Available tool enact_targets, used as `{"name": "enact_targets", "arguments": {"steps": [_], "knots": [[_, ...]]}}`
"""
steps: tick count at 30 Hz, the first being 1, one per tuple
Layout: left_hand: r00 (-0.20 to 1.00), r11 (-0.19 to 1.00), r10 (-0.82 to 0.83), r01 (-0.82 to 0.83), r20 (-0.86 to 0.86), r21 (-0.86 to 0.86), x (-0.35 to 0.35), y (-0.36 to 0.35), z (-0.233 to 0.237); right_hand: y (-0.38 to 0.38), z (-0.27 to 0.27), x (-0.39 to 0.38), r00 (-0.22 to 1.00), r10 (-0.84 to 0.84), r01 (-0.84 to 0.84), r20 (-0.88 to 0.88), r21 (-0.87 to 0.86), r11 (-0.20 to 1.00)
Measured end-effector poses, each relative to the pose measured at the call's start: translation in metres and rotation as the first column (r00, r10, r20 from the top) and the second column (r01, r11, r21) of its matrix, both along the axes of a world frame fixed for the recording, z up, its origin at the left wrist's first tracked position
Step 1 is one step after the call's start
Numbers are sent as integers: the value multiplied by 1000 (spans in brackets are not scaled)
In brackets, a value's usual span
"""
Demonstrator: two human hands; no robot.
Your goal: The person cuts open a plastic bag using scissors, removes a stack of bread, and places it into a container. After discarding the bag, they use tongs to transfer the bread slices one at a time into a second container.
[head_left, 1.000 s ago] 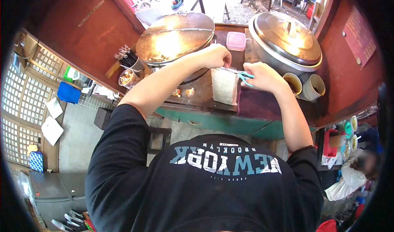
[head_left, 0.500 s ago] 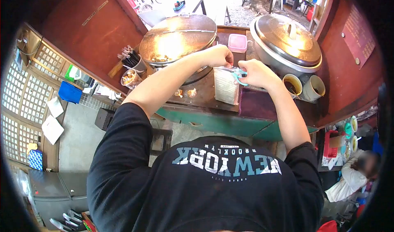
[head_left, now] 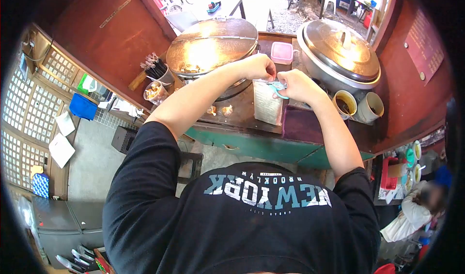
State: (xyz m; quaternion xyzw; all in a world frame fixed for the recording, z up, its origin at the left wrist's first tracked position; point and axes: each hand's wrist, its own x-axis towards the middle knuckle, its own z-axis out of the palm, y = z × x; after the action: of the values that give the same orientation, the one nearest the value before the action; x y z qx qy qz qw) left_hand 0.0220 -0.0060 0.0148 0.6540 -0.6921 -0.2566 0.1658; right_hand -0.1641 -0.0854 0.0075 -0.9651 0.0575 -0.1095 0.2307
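My right hand (head_left: pixel 293 86) is closed on scissors with light blue handles (head_left: pixel 279 91), their blades pointing left across the top of a whitish plastic packet (head_left: pixel 268 103). Pinched at the packet's top edge, my left hand (head_left: pixel 261 68) has its fingertips close to the blades. The packet hangs or stands over the counter; which of these I cannot tell. A dark purple cloth (head_left: pixel 302 125) lies just right of it, and two small knotted bags (head_left: pixel 226 110) are to its left.
A large lidded pan (head_left: pixel 213 46) stands behind my left forearm. Another lidded pot (head_left: pixel 341 51) is at the right, with two containers (head_left: pixel 345 103) in front. A pink-lidded box (head_left: pixel 282 52) sits between. Cups (head_left: pixel 155 93) stand at left; a person (head_left: pixel 414 211) is at lower right.
My right hand has shifted slightly left with the scissors, and its fingers are nearer my left hand. The camera view has moved a little.
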Motion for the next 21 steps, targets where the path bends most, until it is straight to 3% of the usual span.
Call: {"name": "enact_targets", "arguments": {"steps": [13, 17, 20, 21], "knots": [[998, 999, 45, -45, -45, 0, 3, 5, 1, 3, -1, 11, 999, 25, -25, -21, 3, 1000], [997, 998, -41, 38, -67, -40, 6, 1, -9, 7, -2, 1, 999, -38, 38, -16, 6, 999], [996, 995, -65, 69, 62, -67, -4, 9, 4, 6, 3, -24, 992, -119, 117, -49, -36, 992], [999, 996, -35, 34, -3, -85, 0, 9, -4, 3, 3, -37, 988, -144, 142, -52, -30, 989]]}}
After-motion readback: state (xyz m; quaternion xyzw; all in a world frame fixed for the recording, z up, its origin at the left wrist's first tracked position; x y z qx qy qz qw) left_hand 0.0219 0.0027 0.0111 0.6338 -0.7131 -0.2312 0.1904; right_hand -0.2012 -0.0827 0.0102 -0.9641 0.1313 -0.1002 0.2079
